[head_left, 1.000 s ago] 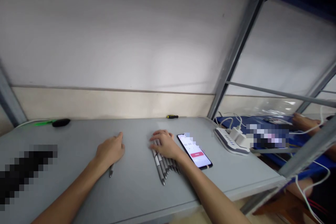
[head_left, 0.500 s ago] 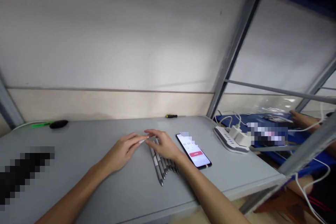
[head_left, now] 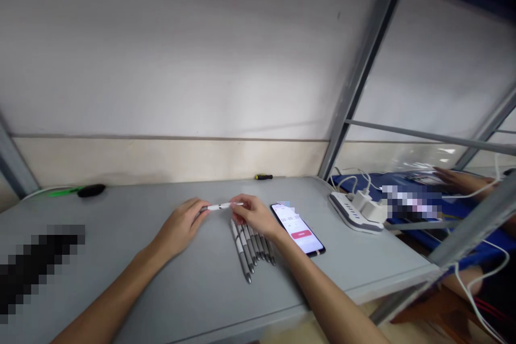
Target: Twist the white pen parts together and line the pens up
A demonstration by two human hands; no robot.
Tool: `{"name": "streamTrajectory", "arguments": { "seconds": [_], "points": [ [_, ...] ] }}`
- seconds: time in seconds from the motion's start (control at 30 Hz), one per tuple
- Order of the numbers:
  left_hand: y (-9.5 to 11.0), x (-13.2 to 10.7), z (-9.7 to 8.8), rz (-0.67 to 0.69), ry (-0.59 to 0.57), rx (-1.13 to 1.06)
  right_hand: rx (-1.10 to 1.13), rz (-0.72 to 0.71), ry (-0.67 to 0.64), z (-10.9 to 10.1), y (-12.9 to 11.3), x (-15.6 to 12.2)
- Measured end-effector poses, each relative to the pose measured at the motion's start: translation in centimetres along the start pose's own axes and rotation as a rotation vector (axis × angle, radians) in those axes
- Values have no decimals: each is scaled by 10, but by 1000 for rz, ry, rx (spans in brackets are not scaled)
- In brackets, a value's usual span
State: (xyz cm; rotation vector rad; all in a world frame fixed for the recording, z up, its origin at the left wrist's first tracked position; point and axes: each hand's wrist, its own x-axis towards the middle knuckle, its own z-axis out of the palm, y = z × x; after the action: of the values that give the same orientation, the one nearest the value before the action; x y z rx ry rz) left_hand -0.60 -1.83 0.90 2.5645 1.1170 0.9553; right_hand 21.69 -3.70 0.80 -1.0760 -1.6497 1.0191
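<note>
A white pen (head_left: 223, 206) is held level just above the grey table (head_left: 121, 258), between both my hands. My left hand (head_left: 180, 227) pinches its left end, and my right hand (head_left: 253, 215) pinches its right end. Below my right hand, several grey pens (head_left: 250, 244) lie side by side on the table with their tips towards me. A phone (head_left: 297, 228) with a lit screen lies flat just right of my right hand.
A white power strip (head_left: 355, 210) with chargers and cables sits at the table's right edge. A small screwdriver (head_left: 263, 176) and a black object (head_left: 91, 190) lie by the back wall. Another person's hand (head_left: 459, 180) works at the bench to the right. Grey shelf posts (head_left: 363, 80) stand at the right.
My left hand left its spot on the table and moved right to meet my right hand. Both hands now hold one white pen raised above the row of pens.
</note>
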Motion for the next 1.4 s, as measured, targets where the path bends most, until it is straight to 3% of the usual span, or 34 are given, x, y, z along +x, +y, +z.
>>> {"name": "streamTrajectory", "arguments": {
  "seconds": [0.13,0.3,0.43,0.57,0.73,0.87,1.07,1.2,1.33,1.4],
  "points": [
    [2,1,-1,55,5,102,-70,67,-35,-1,-3,-2],
    [10,2,-8,64,-35,374,109,181,-153,-3,-6,-4],
    [12,1,-11,118,-52,399,173,200,-189,-5,-9,-4],
    [8,-2,-6,98,-10,346,83,101,-168,-5,-12,-7],
    [2,-2,0,6,7,262,-248,-197,23,1,-15,-9],
    [1,-1,-1,-42,-12,168,-257,-263,97,3,-13,-7],
    [3,0,1,-25,-29,161,-244,-100,18,1,-4,-5],
    [3,0,1,-35,-37,150,-180,-154,42,1,-2,-5],
    [5,0,0,-39,-43,124,-200,6,-12,1,0,-4],
    [6,-1,0,-44,-32,109,-198,15,-28,0,0,-3]
  ]
}}
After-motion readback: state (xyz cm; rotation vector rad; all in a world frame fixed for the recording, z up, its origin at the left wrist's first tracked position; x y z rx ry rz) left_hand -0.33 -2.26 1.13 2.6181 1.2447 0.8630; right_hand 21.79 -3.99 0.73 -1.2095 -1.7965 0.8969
